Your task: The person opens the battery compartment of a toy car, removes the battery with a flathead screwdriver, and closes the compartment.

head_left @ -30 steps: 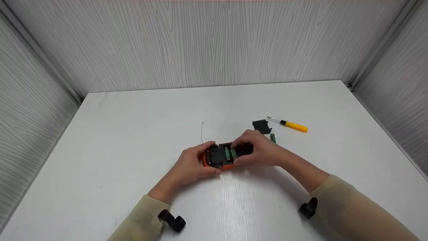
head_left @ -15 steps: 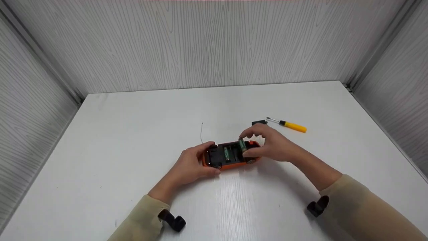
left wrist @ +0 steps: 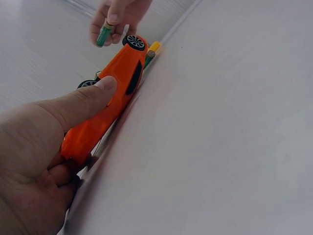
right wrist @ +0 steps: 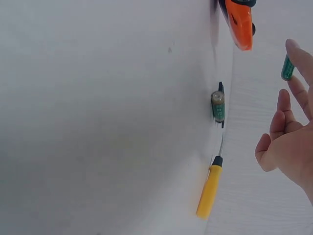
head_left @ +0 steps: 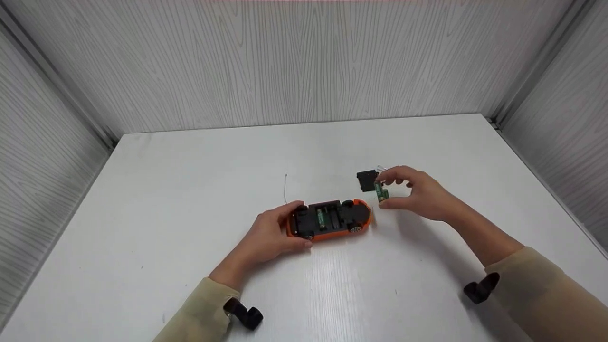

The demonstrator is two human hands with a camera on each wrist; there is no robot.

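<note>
An orange toy car (head_left: 358,214) lies wheels up, its black underside showing an open battery compartment. My left hand (head_left: 273,235) grips one end of it, thumb along the near side as the left wrist view shows. One green battery (head_left: 321,219) sits inside the compartment, with a bare slot beside it. To the right of the car, my right hand (head_left: 420,194) pinches another green battery (right wrist: 287,68) between thumb and fingertips, raised over the table. Below that hand a loose green battery (right wrist: 218,106) lies on the table, partly hidden in the head view.
A black battery cover (head_left: 366,181) lies behind the loose battery. Near it is a screwdriver (right wrist: 209,188) with a yellow handle, mostly covered by my right hand in the head view. From the car a thin antenna wire (head_left: 285,189) extends backward. Panelled walls (head_left: 304,61) enclose the table.
My right hand has lifted a battery out of the car's compartment and carried it right, over by the loose battery and cover. My left hand keeps its grip on the car.
</note>
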